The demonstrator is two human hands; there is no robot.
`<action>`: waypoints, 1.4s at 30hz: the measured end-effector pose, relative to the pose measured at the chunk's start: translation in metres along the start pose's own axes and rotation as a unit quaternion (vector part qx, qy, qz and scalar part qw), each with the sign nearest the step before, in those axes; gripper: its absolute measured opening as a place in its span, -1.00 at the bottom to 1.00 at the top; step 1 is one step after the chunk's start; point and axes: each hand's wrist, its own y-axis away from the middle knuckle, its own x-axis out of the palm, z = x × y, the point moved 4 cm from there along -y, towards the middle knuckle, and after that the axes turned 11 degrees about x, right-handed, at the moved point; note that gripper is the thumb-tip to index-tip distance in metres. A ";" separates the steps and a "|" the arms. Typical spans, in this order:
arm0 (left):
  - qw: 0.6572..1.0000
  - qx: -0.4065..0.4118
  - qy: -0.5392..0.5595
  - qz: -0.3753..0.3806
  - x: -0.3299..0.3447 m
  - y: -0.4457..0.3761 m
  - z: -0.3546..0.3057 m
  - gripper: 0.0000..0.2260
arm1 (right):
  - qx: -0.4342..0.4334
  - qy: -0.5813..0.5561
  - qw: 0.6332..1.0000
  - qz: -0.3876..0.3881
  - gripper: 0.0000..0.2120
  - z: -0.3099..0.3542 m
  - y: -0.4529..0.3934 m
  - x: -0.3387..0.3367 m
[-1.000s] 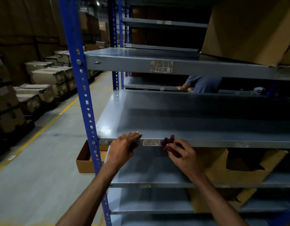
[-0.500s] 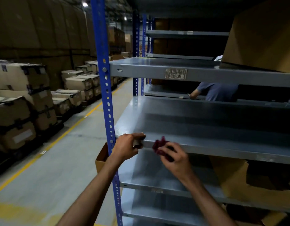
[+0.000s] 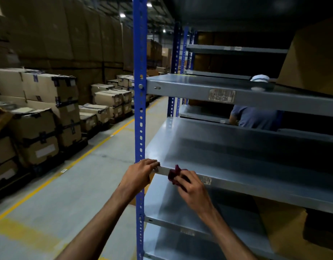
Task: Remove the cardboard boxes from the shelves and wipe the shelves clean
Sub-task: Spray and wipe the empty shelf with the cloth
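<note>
A grey metal shelf (image 3: 237, 152) stands bare in front of me at waist height. My left hand (image 3: 138, 175) grips its front left corner beside the blue upright (image 3: 140, 109). My right hand (image 3: 192, 186) holds a dark red cloth (image 3: 174, 173) pressed against the shelf's front lip. A large cardboard box (image 3: 312, 59) sits on the shelf above at the right. Another cardboard box (image 3: 285, 228) lies on the lower shelf at the right, partly hidden by the middle shelf.
A person in a blue shirt (image 3: 255, 119) works behind the rack. Stacks of strapped cardboard boxes (image 3: 45, 119) line the left side of the aisle beyond a yellow floor line (image 3: 71, 166). The concrete aisle floor runs to my left.
The camera view has swung left and closer to the rack's left end. Both hands have slid left along the shelf's front lip, the cloth wiping toward the blue upright.
</note>
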 end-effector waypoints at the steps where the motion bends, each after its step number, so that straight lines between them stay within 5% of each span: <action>1: 1.000 -0.006 -0.005 0.002 0.003 -0.001 0.001 -0.45 | 0.000 0.004 1.000 -0.002 -0.67 -0.001 -0.001 0.001; 6: 0.990 -0.001 -0.064 0.128 -0.004 -0.031 -0.009 -0.85 | -0.007 -0.023 1.000 0.018 -0.75 0.042 -0.033 0.039; 13: 0.978 -0.014 -0.064 0.199 -0.013 -0.036 -0.003 -0.76 | -0.038 -0.008 0.999 0.018 -0.67 0.014 -0.010 0.016; 21: 0.985 0.026 -0.066 0.160 -0.014 -0.052 -0.011 -0.91 | -0.003 -0.018 1.000 0.020 -0.70 0.039 -0.030 0.046; 25: 0.991 0.017 0.126 -0.042 -0.007 -0.001 0.012 -0.64 | -0.029 0.005 1.000 0.010 -0.66 0.019 -0.015 0.026; 27: 0.944 -0.099 0.224 -0.222 -0.011 0.028 0.026 -0.63 | -0.008 -0.002 1.000 -0.006 -0.68 0.005 -0.006 0.016; 29: 0.843 -0.264 0.335 -0.328 -0.007 0.042 0.042 -0.73 | 0.003 -0.002 1.000 -0.011 -0.69 0.005 -0.007 0.017; 31: 0.742 -0.358 0.462 -0.328 0.001 0.031 0.048 -0.87 | -0.003 -0.004 1.000 -0.009 -0.68 0.025 -0.020 0.032; 34: 0.649 -0.381 0.582 -0.307 0.006 0.007 0.036 -0.84 | -0.027 -0.022 0.999 -0.003 -0.71 0.059 -0.037 0.057; 38: 0.610 -0.379 0.624 -0.308 0.006 0.005 0.035 -0.67 | -0.046 -0.027 0.999 0.000 -0.74 0.054 -0.033 0.055; 42: 0.524 -0.386 0.701 -0.290 0.017 0.004 0.044 -0.53 | -0.127 -0.012 0.991 -0.028 -0.76 0.080 -0.047 0.053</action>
